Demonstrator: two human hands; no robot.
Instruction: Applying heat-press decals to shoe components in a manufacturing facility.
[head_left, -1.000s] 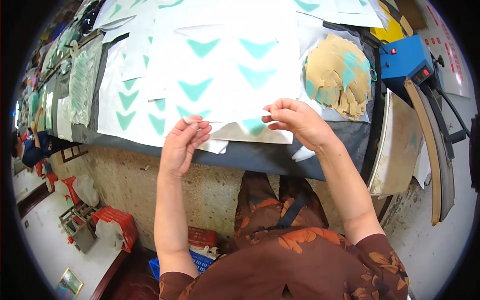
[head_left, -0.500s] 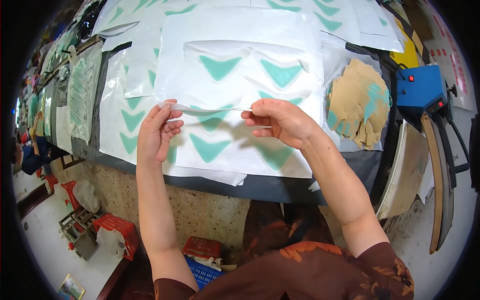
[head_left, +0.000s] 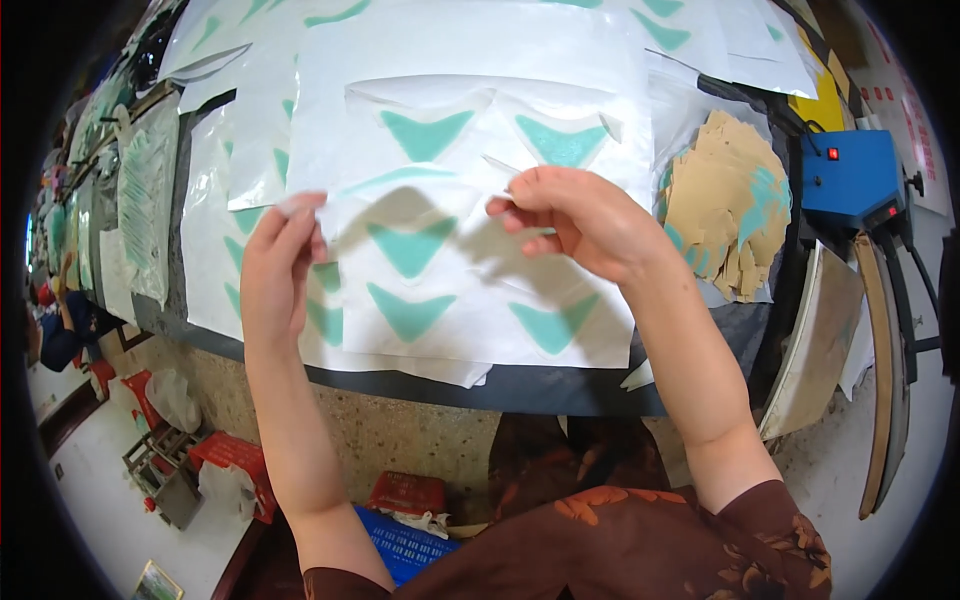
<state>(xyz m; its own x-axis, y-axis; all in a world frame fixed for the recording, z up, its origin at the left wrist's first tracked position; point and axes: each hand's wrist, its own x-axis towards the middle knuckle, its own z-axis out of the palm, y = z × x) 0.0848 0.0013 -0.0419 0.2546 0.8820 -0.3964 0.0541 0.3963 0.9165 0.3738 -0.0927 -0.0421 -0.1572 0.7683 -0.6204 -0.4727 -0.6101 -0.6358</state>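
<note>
A thin white film piece with a green shape [head_left: 398, 177] spans the gap between my hands, seen almost edge-on. My left hand [head_left: 278, 262] has its fingertips pinched at the film's left end, a little smeared by motion. At the right end, thumb and forefinger of my right hand [head_left: 585, 222] are pressed together, the other fingers curled. Below lies a white sheet [head_left: 485, 330] bearing rows of green, wing-like shapes, such as this one [head_left: 412, 247] under the held film. My hands' shadows fall across it. My right hand hides part of the sheet.
At right lies a stack of brown paper pieces with green patches [head_left: 720, 205], beside a blue machine box [head_left: 852, 185] with red switches. More white sheets [head_left: 460, 45] cover the far table. Crates, including a blue one [head_left: 405, 545], stand below the dark table edge [head_left: 540, 388].
My left hand has moved left and slightly up, and the film between my hands has shifted farther up the sheet. My right hand has moved only slightly. The view has shifted a little.
</note>
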